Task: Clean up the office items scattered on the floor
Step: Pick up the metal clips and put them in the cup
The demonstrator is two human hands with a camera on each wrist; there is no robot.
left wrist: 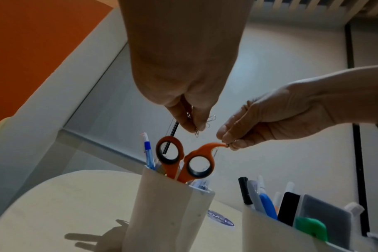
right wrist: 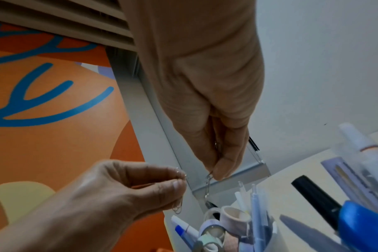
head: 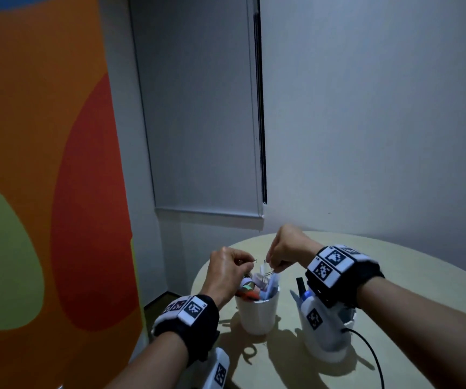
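Both hands hover over a white cup (head: 257, 313) on the round table (head: 394, 276). My left hand (head: 246, 265) pinches a few wire paper clips (left wrist: 211, 119) between thumb and fingers. My right hand (head: 273, 267) pinches a short chain of paper clips (right wrist: 208, 185) that hangs down to the cup's mouth. The cup (left wrist: 168, 213) holds orange scissors (left wrist: 183, 163), pens (left wrist: 148, 150) and tape rolls (right wrist: 232, 216). In the right wrist view the left hand (right wrist: 180, 179) is just left of the right hand (right wrist: 219, 171).
A second white holder (head: 324, 335) with markers, pens and a blue tool stands right of the cup, under my right wrist. A black cable (head: 372, 357) trails off it. The orange patterned wall (head: 44, 192) is at the left and a lowered grey blind (head: 203, 122) behind.
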